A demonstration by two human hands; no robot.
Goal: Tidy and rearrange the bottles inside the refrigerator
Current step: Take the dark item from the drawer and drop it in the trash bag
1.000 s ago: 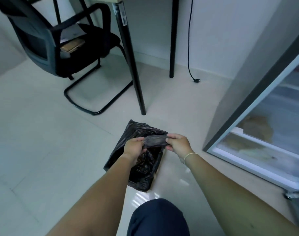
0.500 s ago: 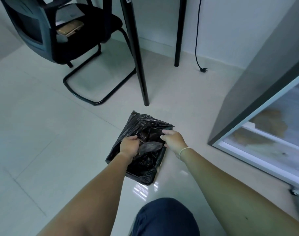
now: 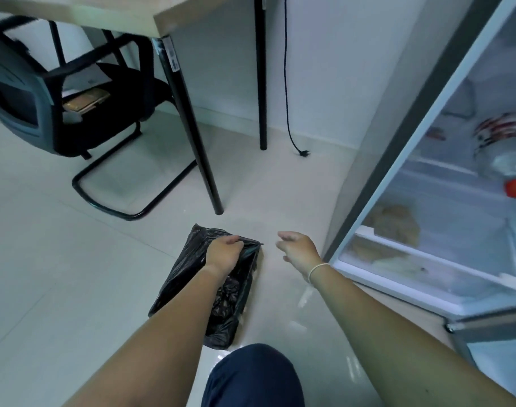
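Note:
A black plastic bag point(image 3: 189, 271) lies on the pale tiled floor in front of me. My left hand point(image 3: 224, 254) grips the bag's top rim. My right hand point(image 3: 298, 248) hovers to the right of the bag, fingers apart and holding nothing. The open refrigerator point(image 3: 444, 265) stands at the right. On a shelf inside it lies a clear bottle with a red cap point(image 3: 512, 177), blurred. Brownish lumps point(image 3: 394, 224) sit in the lower compartment.
A desk point(image 3: 104, 16) with black legs point(image 3: 192, 133) stands behind the bag. A black office chair point(image 3: 60, 113) with papers on its seat is at the left. A black power cord point(image 3: 292, 136) hangs down the wall. My knee point(image 3: 251, 377) is at the bottom.
My right hand has let go of the bag and moved right toward the refrigerator. My left hand still holds the bag's rim. The view has tilted up, showing more of the fridge.

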